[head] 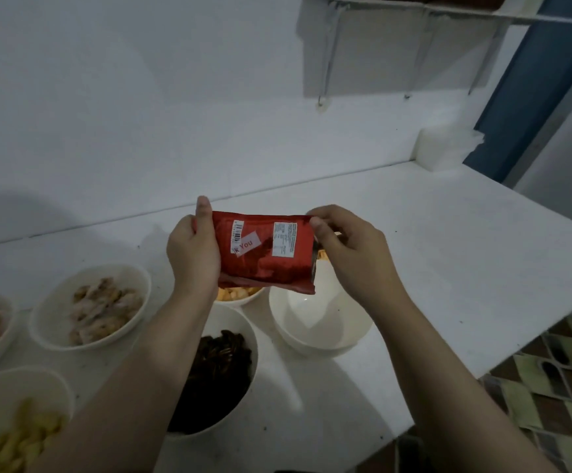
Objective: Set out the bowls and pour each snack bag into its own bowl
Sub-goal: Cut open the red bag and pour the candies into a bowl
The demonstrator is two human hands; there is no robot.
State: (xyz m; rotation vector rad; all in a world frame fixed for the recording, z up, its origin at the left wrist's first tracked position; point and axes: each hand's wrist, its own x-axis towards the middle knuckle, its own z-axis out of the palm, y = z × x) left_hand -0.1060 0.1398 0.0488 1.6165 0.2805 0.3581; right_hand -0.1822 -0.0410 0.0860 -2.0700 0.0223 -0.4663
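Overhead, red snack bag between left hand and right hand.

Snack bag between both hands, above empty bowl — filled bowls left, on counter.

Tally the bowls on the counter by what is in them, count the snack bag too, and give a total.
Bowls with pale brown snacks: 2
Bowls with yellow snacks: 1
Bowls with orange snacks: 1
Bowls with dark snacks: 1
Empty bowls: 1
Red snack bags: 1
Total: 7
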